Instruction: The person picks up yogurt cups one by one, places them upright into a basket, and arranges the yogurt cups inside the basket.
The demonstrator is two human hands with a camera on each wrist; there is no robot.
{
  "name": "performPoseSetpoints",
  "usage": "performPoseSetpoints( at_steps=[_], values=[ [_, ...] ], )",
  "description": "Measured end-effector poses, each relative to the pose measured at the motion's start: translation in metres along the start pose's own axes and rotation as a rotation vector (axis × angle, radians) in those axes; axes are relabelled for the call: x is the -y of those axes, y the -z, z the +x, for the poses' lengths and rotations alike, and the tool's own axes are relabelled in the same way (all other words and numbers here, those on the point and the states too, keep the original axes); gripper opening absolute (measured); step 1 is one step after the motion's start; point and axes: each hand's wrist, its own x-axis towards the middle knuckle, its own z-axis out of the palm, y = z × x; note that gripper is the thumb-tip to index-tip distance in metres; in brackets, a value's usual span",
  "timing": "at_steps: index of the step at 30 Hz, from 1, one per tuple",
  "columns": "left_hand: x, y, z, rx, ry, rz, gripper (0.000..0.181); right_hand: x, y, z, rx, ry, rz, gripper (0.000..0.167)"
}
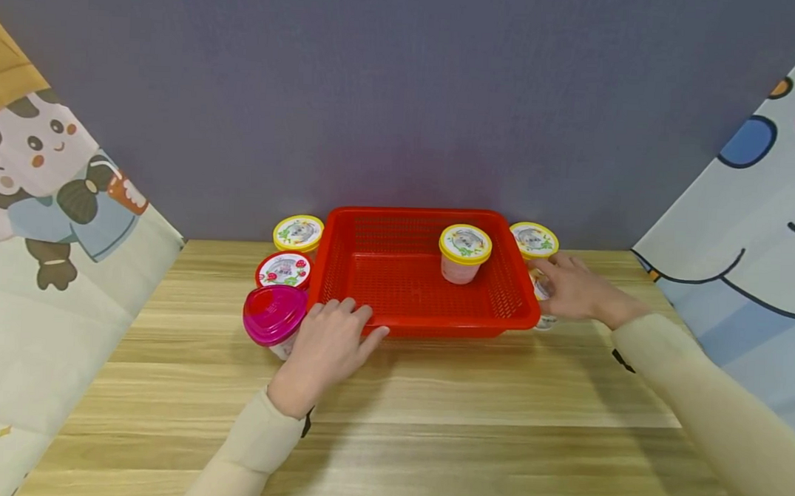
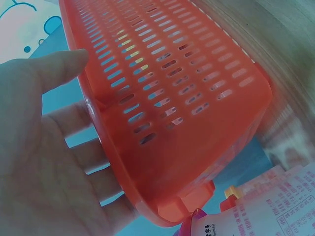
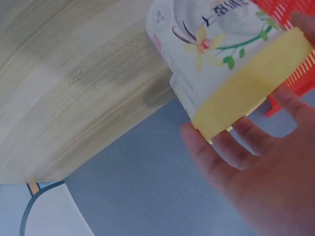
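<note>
A red basket [image 1: 434, 325] [image 2: 197, 132] holds one yellow-lidded cup [image 1: 466, 243], upright toward its right side. At the front left corner, my left hand [image 1: 330, 341] [image 2: 44, 142] grips the rim, thumb on the outer side and fingers passing behind it. Outside the basket's right side, my right hand [image 1: 578, 291] [image 3: 275, 172] holds another yellow-lidded cup [image 1: 540, 285] [image 3: 251, 83] round its lid; the hand hides part of it in the head view. Behind that cup stands one more yellow-lidded cup [image 1: 535, 239].
Left of the basket stand a yellow-lidded cup [image 1: 298, 232], a red-lidded cup [image 1: 283, 270] and a cup with a magenta lid [image 1: 275, 315], close to my left hand. A grey wall [image 1: 404, 100] rises behind the wooden table [image 1: 429, 434]; printed panels flank both sides.
</note>
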Motion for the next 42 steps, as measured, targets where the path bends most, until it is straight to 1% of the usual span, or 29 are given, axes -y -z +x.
performPoseSetpoints(
  at_steps=[4, 7, 12, 24, 30, 35, 39, 42],
  values=[
    [0.0, 0.0, 0.0, 0.01, -0.002, -0.001, 0.039, 0.001, 0.002, 0.001, 0.017, -0.002, 0.002, 0.07],
    [-0.001, 0.0, 0.0, 0.006, -0.002, -0.003, 0.038, 0.002, 0.002, 0.002, 0.032, -0.014, 0.003, 0.072],
    [-0.001, 0.0, 0.001, 0.001, -0.002, -0.002, 0.039, 0.001, 0.001, 0.003, 0.034, -0.017, -0.003, 0.076],
    [-0.001, 0.0, 0.0, 0.003, 0.0, -0.014, 0.039, -0.008, 0.0, 0.003, -0.001, -0.008, -0.005, 0.072],
    [0.0, 0.001, 0.0, 0.002, -0.001, -0.008, 0.04, -0.012, 0.005, 0.0, -0.028, 0.02, -0.009, 0.066],
    [0.0, 0.001, 0.0, -0.005, -0.006, -0.009, 0.04, -0.012, 0.011, -0.001, -0.029, 0.019, -0.035, 0.061],
    [0.0, 0.001, 0.0, 0.001, -0.006, -0.01, 0.041, -0.011, 0.016, -0.002, -0.028, 0.012, -0.059, 0.062],
    [0.001, 0.001, 0.0, 0.003, -0.003, -0.01, 0.041, -0.009, 0.02, -0.003, -0.047, 0.022, -0.075, 0.064]
  ],
)
